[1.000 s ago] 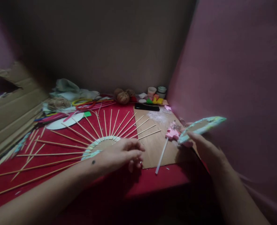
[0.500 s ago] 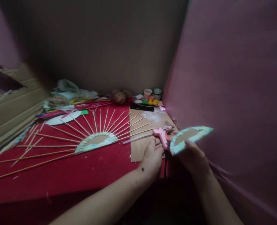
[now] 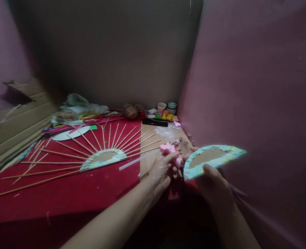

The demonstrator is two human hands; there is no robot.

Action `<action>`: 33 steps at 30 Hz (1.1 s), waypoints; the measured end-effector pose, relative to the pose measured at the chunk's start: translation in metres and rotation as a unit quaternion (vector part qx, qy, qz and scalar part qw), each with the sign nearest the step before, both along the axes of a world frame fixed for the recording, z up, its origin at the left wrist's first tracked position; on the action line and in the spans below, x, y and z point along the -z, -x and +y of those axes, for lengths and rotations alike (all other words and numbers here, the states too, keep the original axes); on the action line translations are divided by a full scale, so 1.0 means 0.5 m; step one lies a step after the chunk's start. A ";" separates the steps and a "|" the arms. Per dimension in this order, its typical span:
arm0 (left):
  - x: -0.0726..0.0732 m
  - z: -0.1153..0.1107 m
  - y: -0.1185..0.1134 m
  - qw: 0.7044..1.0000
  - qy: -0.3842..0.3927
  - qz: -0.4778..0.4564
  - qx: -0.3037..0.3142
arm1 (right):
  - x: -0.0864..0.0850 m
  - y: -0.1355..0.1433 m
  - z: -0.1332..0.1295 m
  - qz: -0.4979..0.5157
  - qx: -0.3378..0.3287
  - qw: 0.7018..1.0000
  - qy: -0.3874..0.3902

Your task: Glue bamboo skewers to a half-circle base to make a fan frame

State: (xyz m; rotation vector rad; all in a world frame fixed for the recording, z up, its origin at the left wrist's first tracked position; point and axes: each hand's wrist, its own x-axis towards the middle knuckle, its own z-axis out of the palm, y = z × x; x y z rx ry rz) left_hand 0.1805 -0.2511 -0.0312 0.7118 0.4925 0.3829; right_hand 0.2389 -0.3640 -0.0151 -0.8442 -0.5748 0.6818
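My left hand (image 3: 162, 171) is closed round a pink glue gun (image 3: 168, 148), with a long clear glue stick (image 3: 134, 162) jutting from its back to the left. In my right hand (image 3: 215, 180) is a half-round cardboard piece (image 3: 207, 157) edged with pale green and yellow wrapping, my thumb on its lower edge. The gun's handle is close to the left tip of that piece. A similar half-round piece (image 3: 103, 160) lies on the red cloth (image 3: 72, 200), with thin wooden sticks (image 3: 62, 153) fanned out from it.
A cardboard sheet (image 3: 147, 166) lies under the gun, with a black bar (image 3: 155, 122) at its far edge. Behind are twine balls (image 3: 131, 111), small tubs (image 3: 171, 108) and coloured lumps. Folded cardboard (image 3: 13, 121) stands at the left; a pink wall (image 3: 259, 103) rises at the right.
The glue gun has come off the cardboard sheet in my left hand, moving left and tilting. The half-round piece in my right hand has shifted slightly down in the view.
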 end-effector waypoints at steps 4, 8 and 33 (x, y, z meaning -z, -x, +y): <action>-0.036 0.026 0.059 0.999 -0.016 -0.018 -0.041 | -0.024 -0.007 -0.004 -0.038 -0.026 0.998 -0.034; -0.065 0.064 0.135 0.986 -0.085 -0.036 -0.136 | -0.038 -0.023 0.016 -0.086 -0.023 0.994 -0.063; -0.076 0.295 0.310 0.915 -0.386 0.115 0.006 | -0.038 -0.045 0.358 -0.085 -0.079 0.991 -0.065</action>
